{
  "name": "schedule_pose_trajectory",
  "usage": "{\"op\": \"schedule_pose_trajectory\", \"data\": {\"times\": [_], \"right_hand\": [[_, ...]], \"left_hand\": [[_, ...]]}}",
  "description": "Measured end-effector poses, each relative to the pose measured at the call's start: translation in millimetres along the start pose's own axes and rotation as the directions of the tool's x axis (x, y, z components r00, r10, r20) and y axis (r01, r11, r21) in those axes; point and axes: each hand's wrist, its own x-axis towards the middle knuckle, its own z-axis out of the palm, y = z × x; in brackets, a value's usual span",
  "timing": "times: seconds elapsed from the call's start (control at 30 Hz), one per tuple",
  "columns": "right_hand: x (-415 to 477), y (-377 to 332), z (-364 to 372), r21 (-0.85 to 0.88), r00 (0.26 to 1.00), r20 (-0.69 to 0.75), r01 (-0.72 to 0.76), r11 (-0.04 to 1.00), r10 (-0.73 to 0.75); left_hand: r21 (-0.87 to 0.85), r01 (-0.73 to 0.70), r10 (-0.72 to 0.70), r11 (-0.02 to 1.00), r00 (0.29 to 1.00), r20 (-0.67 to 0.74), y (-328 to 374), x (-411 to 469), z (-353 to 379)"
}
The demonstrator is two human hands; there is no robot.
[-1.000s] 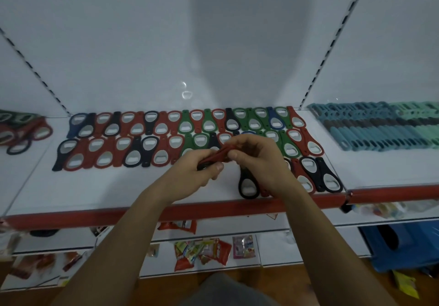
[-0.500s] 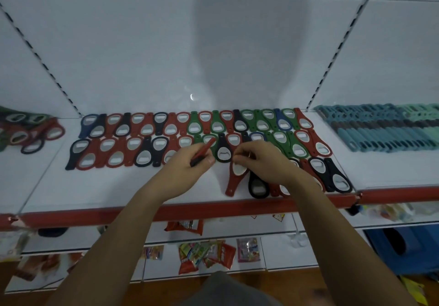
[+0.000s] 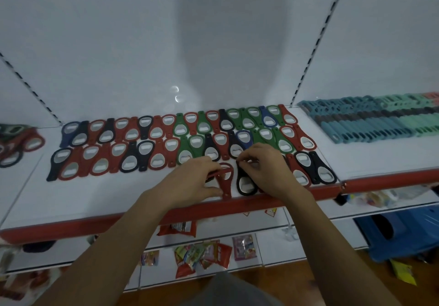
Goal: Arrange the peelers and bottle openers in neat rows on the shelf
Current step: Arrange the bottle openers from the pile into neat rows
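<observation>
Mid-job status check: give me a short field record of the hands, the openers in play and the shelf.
left hand: pinches a red bottle opener, held edge-on
right hand: pinches the handle end of a black bottle opener lying flat
back rows: two rows of openers, mixed colours
front row: only on the right half of the shelf
peelers: in rows on the section to the right

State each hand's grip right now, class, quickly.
Left hand: holds a red opener.
Right hand: apparently pinches the black opener.
</observation>
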Motion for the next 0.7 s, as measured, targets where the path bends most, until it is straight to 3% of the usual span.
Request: {"op": "schedule_pose_trajectory", "data": {"times": [0.43,0.57,0.7], "right_hand": [[-6.4,-2.3,-0.1,0.043,1.0,0.001,0.006,0.999,-0.006],[-8.8,-18.2,-10.8,0.274,0.995,-0.016,0.098,0.957,-0.097],[-2.2,-32.4,-7.8,0.515,0.996,0.003,0.077,0.854,-0.092]], "left_hand": [[-0.033,0.018,-0.02,0.999,0.998,-0.059,10.1,6.0,10.1],[-0.13,0.006,-0.019,0.991,0.995,-0.095,8.8,4.5,7.9],[-0.188,0.022,-0.041,0.982,0.994,-0.097,6.7,-3.2,6.8]]}}
